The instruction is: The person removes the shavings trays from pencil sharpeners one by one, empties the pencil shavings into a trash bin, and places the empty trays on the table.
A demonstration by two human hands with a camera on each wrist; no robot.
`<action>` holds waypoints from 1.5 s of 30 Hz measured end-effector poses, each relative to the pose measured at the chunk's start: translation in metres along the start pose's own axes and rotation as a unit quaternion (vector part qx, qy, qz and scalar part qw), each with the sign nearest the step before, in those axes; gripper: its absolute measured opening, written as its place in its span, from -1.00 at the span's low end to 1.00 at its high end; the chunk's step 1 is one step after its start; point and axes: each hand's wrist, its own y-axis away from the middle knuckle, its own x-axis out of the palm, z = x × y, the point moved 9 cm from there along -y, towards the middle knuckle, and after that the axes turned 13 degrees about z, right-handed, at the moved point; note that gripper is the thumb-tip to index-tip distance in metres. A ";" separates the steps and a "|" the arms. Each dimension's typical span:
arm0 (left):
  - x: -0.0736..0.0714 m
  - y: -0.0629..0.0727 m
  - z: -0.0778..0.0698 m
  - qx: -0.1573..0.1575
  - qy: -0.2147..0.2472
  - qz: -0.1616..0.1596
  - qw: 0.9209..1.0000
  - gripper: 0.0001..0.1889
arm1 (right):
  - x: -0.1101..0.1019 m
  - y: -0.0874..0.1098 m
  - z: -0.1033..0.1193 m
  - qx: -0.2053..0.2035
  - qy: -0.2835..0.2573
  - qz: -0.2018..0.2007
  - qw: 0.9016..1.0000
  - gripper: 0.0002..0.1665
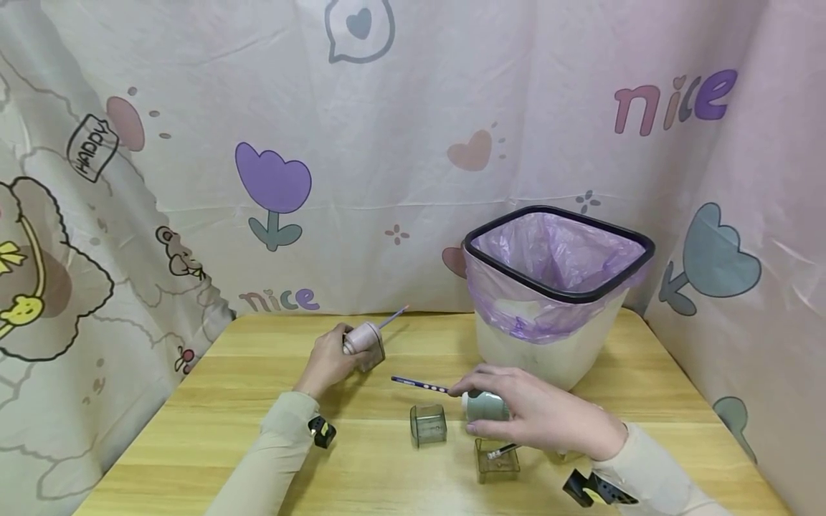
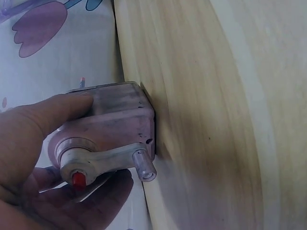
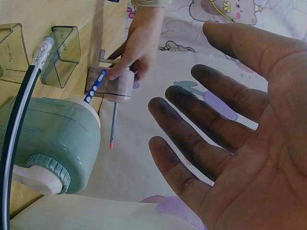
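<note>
Sharpener (image 1: 365, 337), pink, near far edge of worktop (image 1: 226, 401), clasped by our left hand (image 1: 329, 362), pencil (image 1: 393, 316) poking out; right hand (image 1: 535, 412) spread near green sharpener (image 3: 57, 136); bin (image 1: 561, 351) toward far right corner.

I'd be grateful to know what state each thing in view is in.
Pink sharpener: gripped by the left hand, red-tipped pencil jutting out.
Green sharpener: unheld, blue pencil apparently in its front.
Farther clear box: on the table, unheld.
Nearer clear box: same.
Bin: upright, open, lined with a purple bag.
Right hand: open, holding nothing.
</note>
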 end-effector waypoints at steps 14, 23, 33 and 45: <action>-0.003 0.009 0.003 0.011 0.027 -0.003 1.000 -0.42 | 0.004 -0.001 0.002 -0.008 -0.019 -0.003 1.000 -0.54; -0.017 0.018 -0.015 0.045 0.055 0.001 0.997 -0.40 | 0.003 0.000 0.000 -0.005 -0.022 -0.016 1.000 -0.55; -0.025 0.035 -0.036 0.058 0.089 0.021 0.994 -0.33 | 0.000 -0.002 -0.002 -0.005 -0.035 -0.038 0.999 -0.54; -0.032 0.060 -0.074 0.102 0.109 0.020 0.989 -0.36 | -0.005 0.005 -0.008 0.009 -0.033 -0.066 0.997 -0.49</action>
